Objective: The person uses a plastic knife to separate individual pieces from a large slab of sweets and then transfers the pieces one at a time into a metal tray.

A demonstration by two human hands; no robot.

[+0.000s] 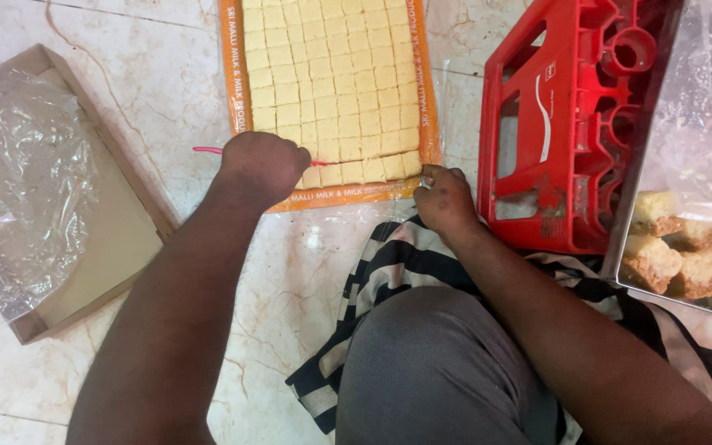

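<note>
A slab of pale yellow sweet [331,82], cut into many small squares, lies on an orange-edged plastic sheet [432,124] on the marble floor. My left hand [264,165] is closed around a thin pink-handled tool [206,150] at the slab's near left corner. Its working end is hidden by the hand. My right hand [445,198] rests with curled fingers on the near right corner of the sheet, pinching its edge.
At left sits an open cardboard box [138,222] lined with clear plastic. A red plastic crate [566,124] lies on its side at right. Beyond it a metal tray [686,264] holds brown-crusted sweet blocks under plastic film. A striped cloth covers my lap.
</note>
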